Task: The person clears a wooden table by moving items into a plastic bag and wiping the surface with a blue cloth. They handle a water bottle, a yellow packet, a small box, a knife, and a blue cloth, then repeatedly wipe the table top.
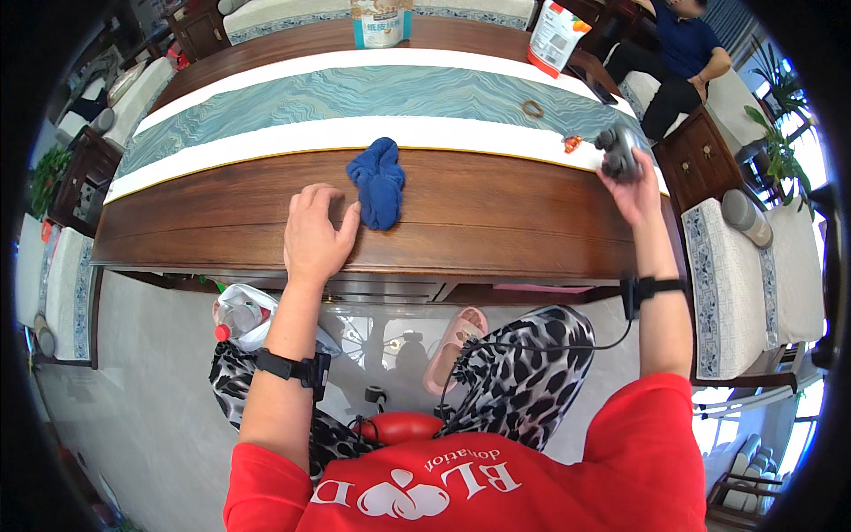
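My left hand (319,229) rests on the dark wooden table (485,213), its thumb spread from the fingers and nothing in its grasp. The thumb tip lies right beside a crumpled dark blue cloth (380,189); whether they touch I cannot tell. At the table's right end, my right hand (631,189) holds a dark grey handheld device (621,154) with rounded black heads, perhaps a rotary shaver, slightly blurred. Just left of the device, a small orange-red wrapped piece (572,143), probably candy, sits on the white border of the table runner (332,93).
A brown ring-shaped band (532,108) and a dark phone (602,88) lie on the runner's right part. Two printed food pouches (382,26) stand farther back. A white bag with a plastic bottle (241,319) hangs below the front edge. A seated person (685,50) is at far right.
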The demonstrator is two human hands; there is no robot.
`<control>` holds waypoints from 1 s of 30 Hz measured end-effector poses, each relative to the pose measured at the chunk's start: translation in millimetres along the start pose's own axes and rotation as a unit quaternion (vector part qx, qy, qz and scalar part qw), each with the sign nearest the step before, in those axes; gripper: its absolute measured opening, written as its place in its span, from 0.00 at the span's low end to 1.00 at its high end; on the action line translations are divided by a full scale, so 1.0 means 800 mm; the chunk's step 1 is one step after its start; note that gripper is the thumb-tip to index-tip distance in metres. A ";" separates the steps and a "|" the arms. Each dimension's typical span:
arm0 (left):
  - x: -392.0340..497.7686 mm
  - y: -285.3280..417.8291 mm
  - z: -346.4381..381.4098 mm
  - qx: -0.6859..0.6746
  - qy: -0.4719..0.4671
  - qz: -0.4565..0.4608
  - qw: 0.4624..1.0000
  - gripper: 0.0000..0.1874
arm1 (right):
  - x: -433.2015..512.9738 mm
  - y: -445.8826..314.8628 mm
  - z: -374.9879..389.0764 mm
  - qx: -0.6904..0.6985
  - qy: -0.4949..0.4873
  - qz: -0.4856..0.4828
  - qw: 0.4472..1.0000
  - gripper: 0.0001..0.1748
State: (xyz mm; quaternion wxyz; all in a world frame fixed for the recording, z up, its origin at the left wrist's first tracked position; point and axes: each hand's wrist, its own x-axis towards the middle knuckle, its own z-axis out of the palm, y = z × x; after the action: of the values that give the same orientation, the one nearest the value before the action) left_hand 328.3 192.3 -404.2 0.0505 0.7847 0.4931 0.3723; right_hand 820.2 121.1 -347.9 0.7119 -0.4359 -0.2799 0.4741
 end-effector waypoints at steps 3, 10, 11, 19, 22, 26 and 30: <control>0.001 -0.001 0.002 0.002 0.010 0.012 1.000 0.14 | -0.101 0.009 -0.017 0.008 -0.056 -0.022 0.998 0.27; 0.000 0.000 0.009 0.049 -0.004 0.036 0.998 0.16 | -0.273 0.069 -0.077 -0.117 -0.071 0.035 0.990 0.46; 0.000 0.000 0.010 0.057 -0.001 0.040 0.998 0.17 | -0.282 0.089 -0.086 -0.145 -0.028 0.065 0.987 0.44; -0.001 0.000 0.013 0.066 -0.019 0.029 0.997 0.17 | -0.203 0.244 -0.136 -0.225 0.057 0.234 0.944 0.29; 0.000 -0.003 0.013 0.067 -0.016 0.027 0.997 0.17 | -0.146 0.305 -0.140 -0.328 0.206 0.149 0.910 0.31; 0.000 -0.004 0.013 0.065 -0.017 0.022 0.998 0.16 | -0.097 0.363 -0.158 -0.673 0.214 0.106 0.700 0.32; 0.001 -0.002 0.010 0.058 -0.008 0.027 0.998 0.15 | -0.096 0.385 -0.165 -0.759 0.108 0.073 0.638 0.33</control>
State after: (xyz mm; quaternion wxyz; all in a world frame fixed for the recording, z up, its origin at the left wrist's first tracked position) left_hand 332.2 195.8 -410.5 -0.0014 0.8020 0.4924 0.3381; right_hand 764.2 55.9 -681.2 0.1191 -0.8900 -0.4298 0.0951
